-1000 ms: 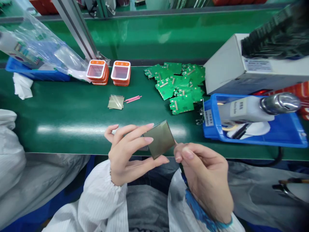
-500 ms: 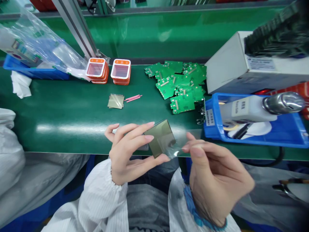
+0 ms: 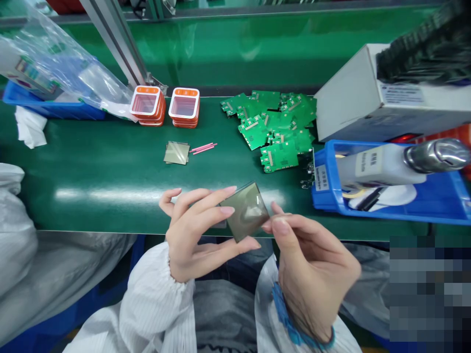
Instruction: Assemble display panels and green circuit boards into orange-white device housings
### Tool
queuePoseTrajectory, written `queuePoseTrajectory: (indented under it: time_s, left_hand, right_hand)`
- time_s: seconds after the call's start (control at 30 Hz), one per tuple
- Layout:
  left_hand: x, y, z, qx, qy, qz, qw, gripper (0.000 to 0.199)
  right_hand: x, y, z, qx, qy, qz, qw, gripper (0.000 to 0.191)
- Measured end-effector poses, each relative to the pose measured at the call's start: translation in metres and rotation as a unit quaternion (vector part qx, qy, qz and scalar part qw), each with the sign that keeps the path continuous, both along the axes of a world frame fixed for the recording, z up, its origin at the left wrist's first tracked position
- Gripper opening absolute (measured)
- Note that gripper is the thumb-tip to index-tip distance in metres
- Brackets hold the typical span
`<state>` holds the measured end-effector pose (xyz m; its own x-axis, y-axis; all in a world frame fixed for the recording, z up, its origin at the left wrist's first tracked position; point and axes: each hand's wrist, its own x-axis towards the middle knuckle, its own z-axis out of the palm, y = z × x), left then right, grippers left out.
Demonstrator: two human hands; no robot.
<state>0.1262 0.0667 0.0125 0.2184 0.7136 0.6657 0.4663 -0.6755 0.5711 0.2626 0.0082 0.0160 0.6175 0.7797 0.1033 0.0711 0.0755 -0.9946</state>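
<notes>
A thin, dark glass display panel [image 3: 247, 212] is held tilted above the front edge of the bench. My left hand [image 3: 200, 225] grips it by its edges, fingers on the upper left side and thumb under the lower edge. At the panel's right corner, my right hand [image 3: 312, 264] is closed in a pinch on a clear film, which barely shows now between the fingertips and the glass. Two or more similar glass panels [image 3: 177, 153] lie overlapped on the bench, beside several thin pink sticks [image 3: 203, 148].
Two stacks of orange-and-white frames [image 3: 147, 105] stand at the back. Several green circuit boards [image 3: 279, 156] are heaped right of centre. A blue tray [image 3: 437, 203] with a bottle [image 3: 382, 165] and a white box [image 3: 344, 103] occupy the right. Another blue tray [image 3: 73, 111] sits far left.
My right hand has moved left, up to the panel's corner. The clear film that stretched between it and the panel is now hardly visible. My left hand keeps its hold.
</notes>
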Motion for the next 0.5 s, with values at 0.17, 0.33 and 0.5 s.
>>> queuePoseTrajectory:
  time_s: [0.17,0.33,0.5]
  left_hand:
    - [-0.0011,-0.0003,-0.0008,0.002,0.007,-0.001,1.000,0.055]
    - [-0.0016,-0.0005,-0.0019,0.004,0.012,-0.002,1.000,0.056]
    - [-0.0013,-0.0015,-0.0001,-0.003,0.013,0.000,1.000,0.057]
  right_hand:
    - [-0.0011,-0.0014,-0.0003,-0.006,-0.004,-0.009,1.000,0.007]
    - [-0.0021,-0.0012,0.0011,-0.009,-0.012,-0.016,1.000,0.004]
    - [-0.0025,-0.0015,0.0023,-0.004,-0.029,-0.009,1.000,0.004]
